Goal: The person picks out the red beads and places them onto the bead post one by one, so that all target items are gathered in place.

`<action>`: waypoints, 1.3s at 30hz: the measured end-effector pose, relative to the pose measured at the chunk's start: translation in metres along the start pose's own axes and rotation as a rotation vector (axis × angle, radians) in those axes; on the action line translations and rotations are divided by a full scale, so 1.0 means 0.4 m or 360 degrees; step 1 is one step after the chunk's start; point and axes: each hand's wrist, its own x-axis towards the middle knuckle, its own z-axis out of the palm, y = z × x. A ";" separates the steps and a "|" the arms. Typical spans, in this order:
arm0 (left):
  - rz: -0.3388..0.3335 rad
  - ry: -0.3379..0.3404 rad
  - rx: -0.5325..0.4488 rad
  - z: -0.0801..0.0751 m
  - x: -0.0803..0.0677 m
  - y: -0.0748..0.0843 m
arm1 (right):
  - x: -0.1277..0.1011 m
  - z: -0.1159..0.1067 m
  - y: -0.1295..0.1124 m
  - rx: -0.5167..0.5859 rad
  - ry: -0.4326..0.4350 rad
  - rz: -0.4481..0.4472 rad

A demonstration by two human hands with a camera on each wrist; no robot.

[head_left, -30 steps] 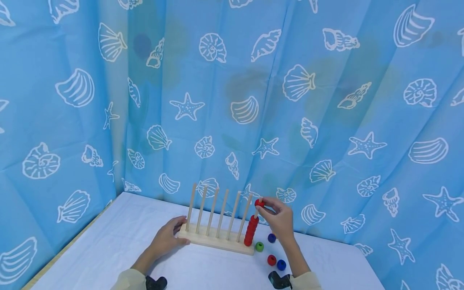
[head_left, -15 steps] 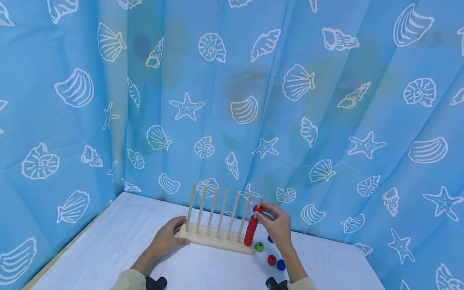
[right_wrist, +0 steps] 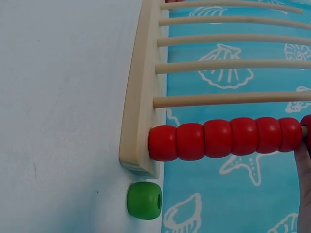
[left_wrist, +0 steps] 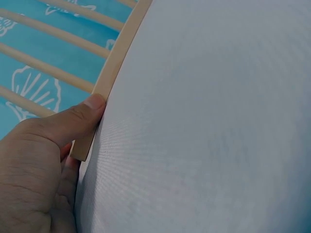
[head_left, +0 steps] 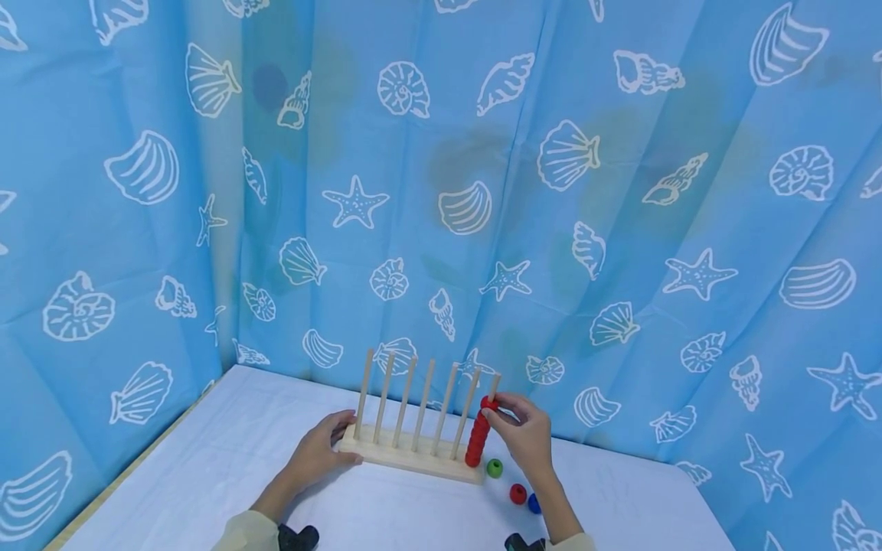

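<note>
A wooden peg rack with a long flat base (head_left: pixel 413 460) and several upright pegs stands on the white-covered table. My left hand (head_left: pixel 318 451) grips the base's left end, its thumb (left_wrist: pixel 80 116) along the front edge in the left wrist view. Around the rightmost peg sits a stack of several red beads (right_wrist: pixel 217 140). My right hand (head_left: pixel 527 432) pinches another red bead (head_left: pixel 488 402), threaded on that same peg just above the stack. In the right wrist view a sliver of bare peg shows between them; the right fingers (right_wrist: pixel 304 179) are mostly cut off.
Beside the base's right end lies a green bead (head_left: pixel 494 468). Nearer me are a loose red bead (head_left: pixel 518 493) and a blue bead (head_left: pixel 534 503), partly covered by the right forearm. A blue shell-print curtain (head_left: pixel 427 191) hangs behind the table.
The right hand has slid the red bead down the rightmost peg, from near its top to just above the stack. A second blue bead is now hidden behind that hand. The left hand stays put.
</note>
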 end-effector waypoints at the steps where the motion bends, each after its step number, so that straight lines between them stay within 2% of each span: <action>1: -0.0001 0.0002 0.0006 0.000 0.001 0.000 | 0.001 -0.001 0.000 -0.0002 -0.0006 0.0011; 3: -0.0006 0.0005 0.0013 0.000 0.003 0.001 | 0.001 -0.001 -0.067 -0.0091 0.0011 0.0124; 8: 0.0002 0.0005 0.0013 -0.001 0.008 -0.001 | 0.007 -0.004 -0.074 -0.0055 -0.0020 0.0234; 16: -0.0016 0.0007 0.0005 -0.001 0.007 0.001 | 0.002 -0.003 -0.069 -0.0041 -0.0038 0.0201; 23: -0.0019 -0.0002 -0.0001 0.000 0.003 -0.001 | -0.008 0.004 -0.127 -0.0039 -0.0041 0.0193; 35: -0.0029 0.0005 0.0013 0.003 0.005 -0.007 | -0.010 0.003 -0.120 -0.0028 -0.0046 0.0181; 39: -0.0011 -0.0003 0.0016 0.004 0.004 -0.009 | -0.014 -0.006 -0.095 -0.0029 -0.0064 0.0233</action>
